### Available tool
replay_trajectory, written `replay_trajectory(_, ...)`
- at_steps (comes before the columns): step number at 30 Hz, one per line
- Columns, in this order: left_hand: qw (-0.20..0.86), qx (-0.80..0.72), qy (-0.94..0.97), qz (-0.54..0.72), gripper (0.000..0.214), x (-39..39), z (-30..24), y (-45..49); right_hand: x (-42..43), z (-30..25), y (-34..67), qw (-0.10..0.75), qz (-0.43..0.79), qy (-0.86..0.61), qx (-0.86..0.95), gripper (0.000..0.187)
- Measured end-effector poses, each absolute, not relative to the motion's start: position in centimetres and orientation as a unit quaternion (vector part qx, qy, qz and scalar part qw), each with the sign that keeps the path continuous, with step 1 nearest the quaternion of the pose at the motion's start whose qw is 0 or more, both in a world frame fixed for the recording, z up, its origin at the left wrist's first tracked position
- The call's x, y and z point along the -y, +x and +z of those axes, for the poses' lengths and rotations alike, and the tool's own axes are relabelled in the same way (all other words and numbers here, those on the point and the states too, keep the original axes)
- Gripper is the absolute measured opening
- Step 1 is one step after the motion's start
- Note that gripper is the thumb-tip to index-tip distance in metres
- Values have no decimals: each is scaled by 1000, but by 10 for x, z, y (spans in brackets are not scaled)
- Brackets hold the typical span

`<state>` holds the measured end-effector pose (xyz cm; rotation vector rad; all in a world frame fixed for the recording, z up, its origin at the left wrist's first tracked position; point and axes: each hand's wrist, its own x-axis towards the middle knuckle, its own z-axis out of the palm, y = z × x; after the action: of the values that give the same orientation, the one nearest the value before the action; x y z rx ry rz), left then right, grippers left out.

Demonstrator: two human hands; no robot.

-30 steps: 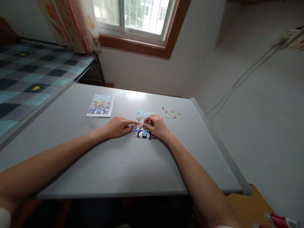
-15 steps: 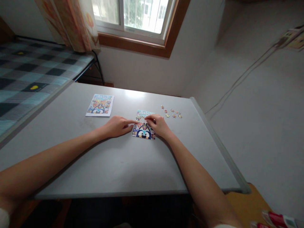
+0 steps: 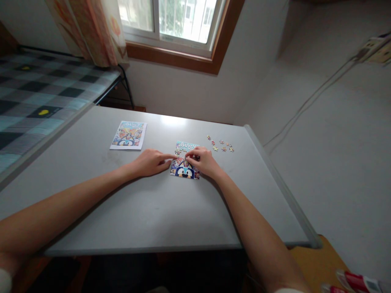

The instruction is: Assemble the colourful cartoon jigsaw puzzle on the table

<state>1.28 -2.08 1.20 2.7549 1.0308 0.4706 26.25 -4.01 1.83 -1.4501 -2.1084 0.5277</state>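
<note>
A partly assembled jigsaw puzzle point(image 3: 185, 173), with a blue cartoon dog's face at its near end, lies flat on the table. My left hand point(image 3: 152, 162) rests at its left side, index finger stretched out to touch the edge and the other fingers curled, holding nothing. Over the puzzle's right middle, my right hand point(image 3: 202, 160) pinches with thumb and fingertips at a gap; the small puzzle piece there is mostly hidden by the fingers. Several loose puzzle pieces point(image 3: 224, 149) are scattered beyond the right hand.
A printed reference picture point(image 3: 128, 136) lies at the back left of the grey table point(image 3: 146, 215). Left of the table stands a bed with a checked cover point(image 3: 61, 91). A cable point(image 3: 301, 110) hangs along the right wall. Red-labelled packaging point(image 3: 357, 280) sits at the lower right.
My right hand's fingertips have shifted slightly left and toward me, down onto the puzzle's middle. My left hand stays in place.
</note>
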Motion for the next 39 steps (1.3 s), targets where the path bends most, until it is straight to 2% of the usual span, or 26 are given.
replay_trajectory(8,71,-344,923,159,38,19,11,13,42,20,261,231,190,-529,794,17)
replay_trajectory(17,74,-345,923,153,38,20,11,12,43,22,259,222,193,-526,798,13)
replay_trajectory(26,79,-349,921,151,39,21,11,13,35,20,270,289,186,-546,764,25)
replay_trajectory(33,75,-351,921,150,37,21,13,14,41,22,261,240,178,-546,782,6)
replay_trajectory(39,69,-343,923,162,37,20,11,13,42,24,255,227,195,-546,783,2)
